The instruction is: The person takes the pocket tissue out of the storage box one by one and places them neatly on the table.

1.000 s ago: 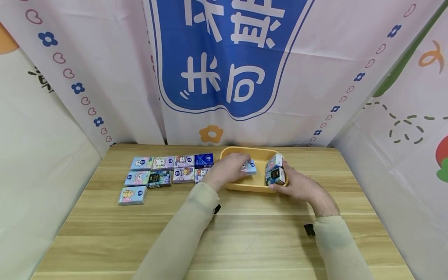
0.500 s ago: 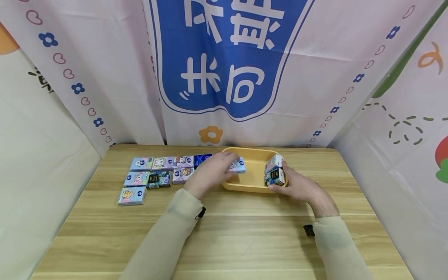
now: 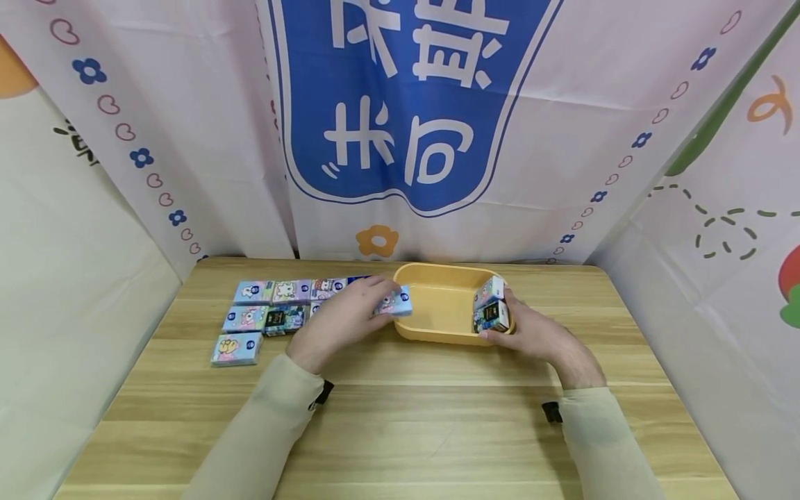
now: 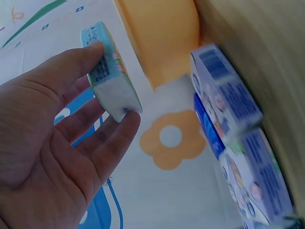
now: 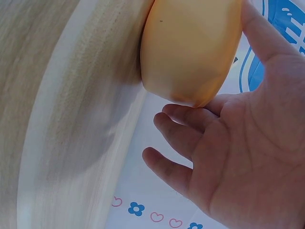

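Note:
My left hand [image 3: 344,312] pinches a light-blue tissue pack [image 3: 396,301] between thumb and fingers, held at the left rim of the yellow basket [image 3: 437,340]. In the left wrist view the pack [image 4: 102,62] is tilted, its pale end toward the camera. My right hand [image 3: 534,333] grips the basket's right end, thumb at the front rim. The right wrist view shows the other fingers against the outside of its wall [image 5: 190,52]. Inside that end sit a light-blue pack [image 3: 489,292] and a dark floral pack [image 3: 491,316].
Left of the basket, several tissue packs lie in rows, among them a dark pack [image 3: 285,319] and a light-blue one [image 3: 236,348] at the front. My left hand covers some of them. A printed cloth [image 3: 325,229] hangs behind the wooden table [image 3: 437,417].
My left hand has moved left with the light-blue tissue pack, from inside the basket to its left rim and over the rows. My right hand has stayed at the basket's right end.

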`<act>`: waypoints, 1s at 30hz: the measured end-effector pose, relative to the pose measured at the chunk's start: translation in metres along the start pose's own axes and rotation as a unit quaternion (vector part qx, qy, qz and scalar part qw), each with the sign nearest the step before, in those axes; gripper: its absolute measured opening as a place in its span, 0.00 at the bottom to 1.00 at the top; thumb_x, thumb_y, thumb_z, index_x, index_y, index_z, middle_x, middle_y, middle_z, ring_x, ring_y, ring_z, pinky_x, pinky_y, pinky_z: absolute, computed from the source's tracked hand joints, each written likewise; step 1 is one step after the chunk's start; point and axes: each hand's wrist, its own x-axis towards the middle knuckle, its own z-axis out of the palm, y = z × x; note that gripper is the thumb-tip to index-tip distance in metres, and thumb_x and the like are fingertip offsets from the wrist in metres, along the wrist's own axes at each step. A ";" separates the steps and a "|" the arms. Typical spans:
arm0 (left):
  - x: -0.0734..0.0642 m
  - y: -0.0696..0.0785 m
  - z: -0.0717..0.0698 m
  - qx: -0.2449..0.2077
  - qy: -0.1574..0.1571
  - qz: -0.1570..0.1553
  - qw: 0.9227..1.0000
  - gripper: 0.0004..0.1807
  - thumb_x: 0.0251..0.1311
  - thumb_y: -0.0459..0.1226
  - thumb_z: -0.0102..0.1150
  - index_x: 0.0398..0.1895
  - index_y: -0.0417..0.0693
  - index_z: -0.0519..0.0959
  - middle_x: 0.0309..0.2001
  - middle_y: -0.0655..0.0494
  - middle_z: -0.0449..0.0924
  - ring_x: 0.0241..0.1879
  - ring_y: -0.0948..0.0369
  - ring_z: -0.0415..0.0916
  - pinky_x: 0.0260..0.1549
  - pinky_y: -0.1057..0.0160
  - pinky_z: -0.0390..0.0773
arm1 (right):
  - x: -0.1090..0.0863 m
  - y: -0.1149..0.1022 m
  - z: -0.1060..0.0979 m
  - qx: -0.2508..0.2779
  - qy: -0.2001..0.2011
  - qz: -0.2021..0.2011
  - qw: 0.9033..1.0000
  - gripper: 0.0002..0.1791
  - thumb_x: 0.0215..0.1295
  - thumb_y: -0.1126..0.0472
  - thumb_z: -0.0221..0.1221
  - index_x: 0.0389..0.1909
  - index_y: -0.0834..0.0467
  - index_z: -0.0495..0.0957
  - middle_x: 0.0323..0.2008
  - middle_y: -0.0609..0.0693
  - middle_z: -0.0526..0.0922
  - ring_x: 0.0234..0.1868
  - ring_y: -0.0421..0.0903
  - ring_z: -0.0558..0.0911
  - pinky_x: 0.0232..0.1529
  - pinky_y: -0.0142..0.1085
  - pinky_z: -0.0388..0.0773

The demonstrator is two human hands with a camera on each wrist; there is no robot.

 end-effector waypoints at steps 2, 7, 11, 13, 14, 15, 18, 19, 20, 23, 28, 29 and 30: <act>-0.008 -0.005 -0.001 -0.003 0.001 -0.007 1.000 0.29 0.81 0.42 0.77 0.80 0.50 0.82 0.77 0.46 0.86 0.74 0.48 0.86 0.78 0.42 0.88 | 0.000 0.000 0.000 0.000 0.000 0.000 1.000 0.75 0.80 0.23 0.65 0.97 0.66 0.32 0.93 0.77 0.52 0.89 0.79 0.67 0.88 0.76 0.68; -0.026 -0.017 -0.005 -0.009 -0.005 -0.032 0.999 0.31 0.81 0.41 0.76 0.82 0.50 0.81 0.81 0.45 0.83 0.81 0.44 0.81 0.83 0.39 0.83 | -0.001 0.000 0.000 -0.002 0.002 -0.003 1.000 0.74 0.80 0.23 0.65 0.97 0.66 0.32 0.93 0.78 0.53 0.88 0.80 0.68 0.88 0.76 0.69; -0.039 -0.026 -0.011 -0.004 -0.003 -0.035 0.999 0.29 0.81 0.40 0.76 0.81 0.48 0.81 0.78 0.45 0.85 0.79 0.43 0.83 0.81 0.37 0.84 | -0.001 0.000 0.000 -0.001 0.003 -0.005 1.000 0.74 0.80 0.24 0.65 0.97 0.66 0.32 0.93 0.78 0.52 0.89 0.80 0.67 0.89 0.76 0.68; -0.047 -0.032 -0.013 0.002 0.001 -0.033 0.999 0.29 0.81 0.40 0.76 0.79 0.47 0.82 0.77 0.44 0.86 0.78 0.43 0.84 0.80 0.37 0.85 | -0.001 0.000 0.000 -0.003 0.003 -0.006 1.000 0.74 0.80 0.23 0.65 0.97 0.67 0.33 0.93 0.78 0.52 0.88 0.80 0.67 0.89 0.76 0.68; -0.050 -0.034 -0.013 0.006 0.003 -0.031 0.999 0.28 0.80 0.40 0.76 0.79 0.47 0.83 0.76 0.44 0.87 0.77 0.43 0.85 0.79 0.36 0.86 | 0.000 0.000 0.000 -0.003 0.003 -0.006 1.000 0.74 0.80 0.23 0.65 0.97 0.67 0.33 0.93 0.78 0.52 0.88 0.80 0.68 0.89 0.76 0.68; -0.054 -0.037 -0.014 0.010 0.006 -0.028 1.000 0.28 0.80 0.40 0.77 0.78 0.47 0.83 0.76 0.44 0.87 0.77 0.43 0.85 0.79 0.36 0.86 | 0.000 0.000 0.000 -0.003 0.004 -0.006 1.000 0.74 0.80 0.23 0.65 0.97 0.67 0.33 0.93 0.78 0.53 0.88 0.80 0.68 0.89 0.75 0.68; -0.065 -0.045 -0.014 0.022 0.016 -0.022 0.999 0.28 0.79 0.39 0.78 0.77 0.46 0.84 0.75 0.43 0.88 0.75 0.42 0.86 0.78 0.35 0.87 | 0.000 0.001 0.000 -0.003 0.004 -0.005 1.000 0.74 0.80 0.23 0.66 0.97 0.67 0.33 0.92 0.78 0.53 0.88 0.79 0.68 0.88 0.76 0.69; -0.068 -0.047 -0.014 0.024 0.019 -0.019 0.999 0.28 0.78 0.39 0.78 0.77 0.45 0.84 0.75 0.43 0.88 0.75 0.41 0.86 0.77 0.35 0.87 | 0.000 0.001 0.000 -0.002 0.005 -0.005 1.000 0.74 0.80 0.23 0.66 0.97 0.67 0.33 0.92 0.78 0.53 0.88 0.79 0.69 0.88 0.75 0.69; -0.071 -0.050 -0.015 0.027 0.020 -0.019 0.999 0.28 0.78 0.38 0.78 0.77 0.45 0.84 0.75 0.42 0.88 0.75 0.41 0.86 0.78 0.34 0.86 | 0.000 0.001 0.000 -0.002 0.004 -0.004 1.000 0.74 0.80 0.23 0.66 0.97 0.67 0.33 0.93 0.78 0.53 0.88 0.79 0.69 0.88 0.76 0.69; -0.081 -0.056 -0.014 0.031 0.021 -0.014 0.999 0.29 0.78 0.37 0.78 0.78 0.43 0.83 0.75 0.41 0.88 0.75 0.39 0.86 0.78 0.33 0.85 | 0.001 0.002 0.000 -0.003 0.003 -0.002 1.000 0.74 0.80 0.23 0.65 0.97 0.66 0.33 0.93 0.78 0.53 0.88 0.79 0.69 0.88 0.76 0.69; -0.094 -0.064 -0.011 0.040 0.014 -0.020 0.999 0.28 0.77 0.37 0.78 0.76 0.44 0.84 0.72 0.41 0.89 0.72 0.39 0.87 0.75 0.33 0.87 | 0.001 0.002 0.000 -0.004 0.002 -0.003 1.000 0.74 0.80 0.23 0.65 0.97 0.65 0.32 0.93 0.77 0.53 0.88 0.79 0.68 0.88 0.76 0.69; -0.097 -0.066 -0.011 0.043 0.011 -0.023 0.999 0.27 0.77 0.38 0.78 0.76 0.44 0.84 0.72 0.41 0.89 0.72 0.39 0.87 0.75 0.33 0.88 | 0.001 0.002 0.000 -0.004 0.002 -0.003 1.000 0.74 0.80 0.23 0.65 0.97 0.65 0.32 0.93 0.77 0.53 0.89 0.79 0.68 0.88 0.76 0.69; -0.100 -0.068 -0.011 0.045 0.009 -0.026 0.999 0.27 0.77 0.38 0.78 0.76 0.44 0.85 0.72 0.40 0.89 0.72 0.38 0.87 0.75 0.32 0.88 | 0.001 0.002 0.000 -0.003 0.001 -0.004 1.000 0.74 0.80 0.23 0.65 0.97 0.65 0.32 0.93 0.77 0.52 0.89 0.79 0.67 0.88 0.76 0.69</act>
